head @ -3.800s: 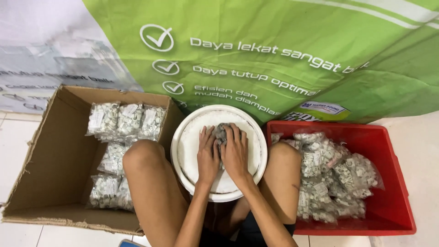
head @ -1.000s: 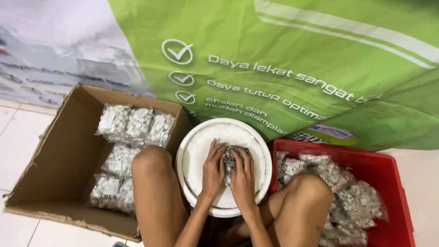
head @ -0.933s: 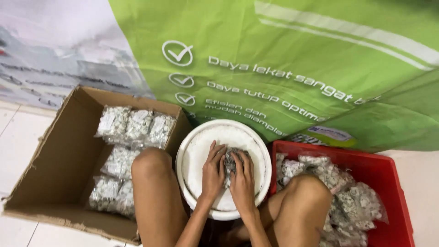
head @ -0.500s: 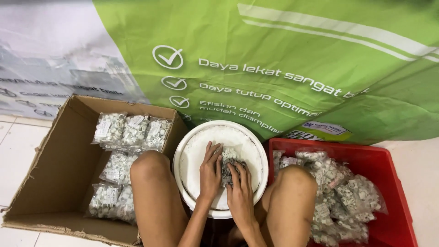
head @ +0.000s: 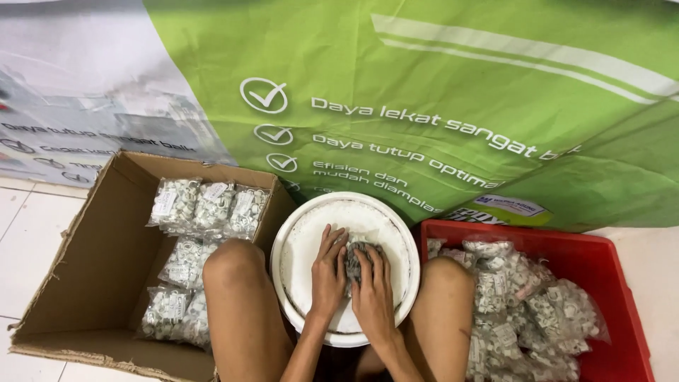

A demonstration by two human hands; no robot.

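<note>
In the head view, both hands are inside a white bucket that stands on the floor between the person's knees. The left hand and the right hand are curled around a grey bundle of small parts and hold it together. A cardboard box with filled clear bags is at the left. A red crate with more bags is at the right.

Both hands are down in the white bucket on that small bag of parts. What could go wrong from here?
1. The left hand and right hand press a small bag together; its thin plastic might split and spill parts into the white bucket.
2. The bucket sits squeezed between the knees, not braced; a leg shift could tip it.
3. The bags heaped high in the red crate could slide out.
</note>
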